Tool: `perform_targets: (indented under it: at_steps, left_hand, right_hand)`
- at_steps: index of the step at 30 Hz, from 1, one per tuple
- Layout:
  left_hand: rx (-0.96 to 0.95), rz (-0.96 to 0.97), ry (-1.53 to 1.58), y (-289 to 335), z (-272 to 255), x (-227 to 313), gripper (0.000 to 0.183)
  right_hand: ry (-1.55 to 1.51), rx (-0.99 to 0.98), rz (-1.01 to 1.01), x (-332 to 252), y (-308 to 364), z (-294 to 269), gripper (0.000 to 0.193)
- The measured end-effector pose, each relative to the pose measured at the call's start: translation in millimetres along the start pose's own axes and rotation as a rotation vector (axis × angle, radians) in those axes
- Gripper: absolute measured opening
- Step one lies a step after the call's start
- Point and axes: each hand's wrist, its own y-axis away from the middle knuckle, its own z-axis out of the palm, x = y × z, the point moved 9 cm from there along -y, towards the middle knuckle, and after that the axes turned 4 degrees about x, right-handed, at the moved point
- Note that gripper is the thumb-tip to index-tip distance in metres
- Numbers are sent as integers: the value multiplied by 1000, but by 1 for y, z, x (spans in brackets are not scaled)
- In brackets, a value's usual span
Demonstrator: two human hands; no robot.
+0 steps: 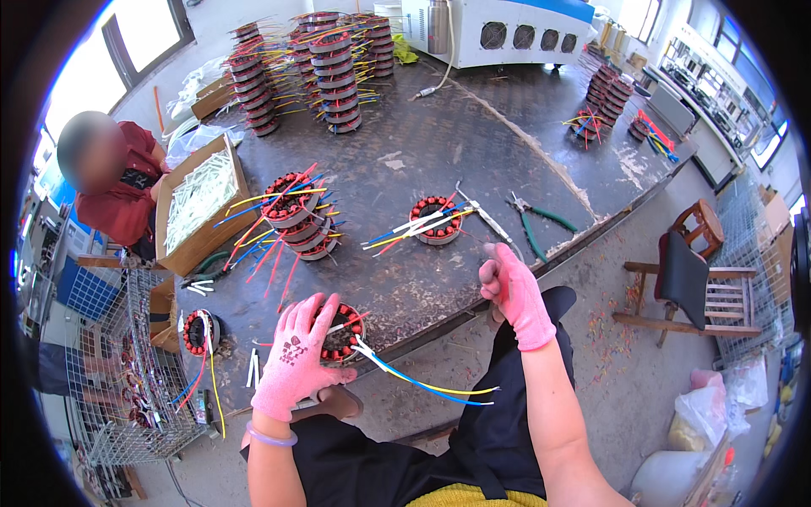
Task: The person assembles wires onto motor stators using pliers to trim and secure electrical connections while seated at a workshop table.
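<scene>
My left hand (296, 355), in a pink glove, grips the left side of a stator ring (345, 346) with red windings at the table's near edge. White sleeves on that stator lead to blue and yellow wires (431, 385) that hang out to the right. My right hand (514, 294), also pink-gloved, is raised right of the stator with its fingers curled together; what they hold, if anything, is too small to make out. Beyond it lie a white-handled pen-shaped tool (490, 216) and green-handled pliers (541, 221). Another stator (434, 221) with white-sleeved wires lies farther back.
A stator stack (300, 221) stands left of centre, with taller stacks (336, 80) behind. A cardboard box (230, 203) holds white sleeves beside a person in red (127, 182). One stator (199, 332) sits at the left edge. A chair (683, 279) stands right.
</scene>
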Motion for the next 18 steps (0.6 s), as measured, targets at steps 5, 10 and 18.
perform_targets:
  at_steps: [5, 10, 18]
  left_hand:
    - [9, -12, -6, 0, 3, -2, 112]
    - [21, -5, -3, -1, 4, -2, 111]
    - [14, -18, -14, -3, 4, -1, 110]
  right_hand:
    - [-22, -46, 5, 6, -4, -7, 42]
    - [-63, -51, -4, 6, -5, -2, 41]
    - [-18, -28, -24, 0, -4, -1, 42]
